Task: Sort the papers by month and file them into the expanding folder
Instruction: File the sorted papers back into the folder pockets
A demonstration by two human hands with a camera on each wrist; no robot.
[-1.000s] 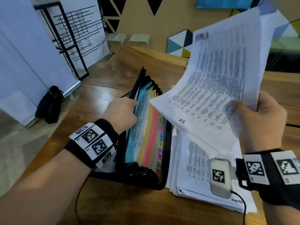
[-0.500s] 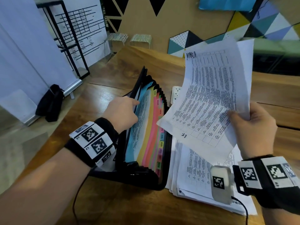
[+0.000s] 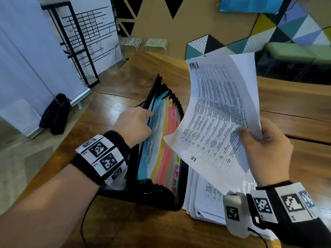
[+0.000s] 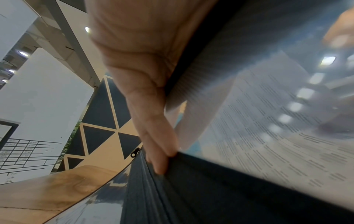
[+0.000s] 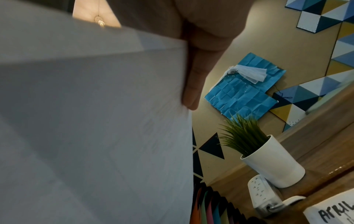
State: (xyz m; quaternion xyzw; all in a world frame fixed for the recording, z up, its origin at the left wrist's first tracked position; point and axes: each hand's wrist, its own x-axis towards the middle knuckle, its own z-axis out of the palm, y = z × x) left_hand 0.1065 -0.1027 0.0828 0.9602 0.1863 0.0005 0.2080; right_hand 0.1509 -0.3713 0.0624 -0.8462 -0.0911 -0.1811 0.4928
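Observation:
A black expanding folder (image 3: 143,192) stands spread on the wooden table, its coloured dividers tabbed FEB, MAR, APR and on. My left hand (image 3: 133,125) grips the folder's front wall (image 4: 191,181), fingers curled over its top edge, holding the first pocket wide. A printed sheet lies in that pocket (image 3: 154,140). My right hand (image 3: 265,145) pinches a few printed sheets (image 3: 220,115) by their right edge, held up above the folder and the paper stack; the top sheet has a handwritten month at its head. The sheets' blank back (image 5: 95,121) fills the right wrist view.
A thick stack of printed papers (image 3: 206,199) lies right of the folder. A white pot with a green plant (image 5: 272,162) and a white power strip (image 5: 262,195) sit at the table's far side. A sheet marked APRIL (image 5: 333,212) shows at bottom right. A black bag (image 3: 55,113) lies on the floor.
My right hand has lowered the held sheets and drawn them back toward me, so they now hang just over the folder's right side. The left hand has stayed on the folder.

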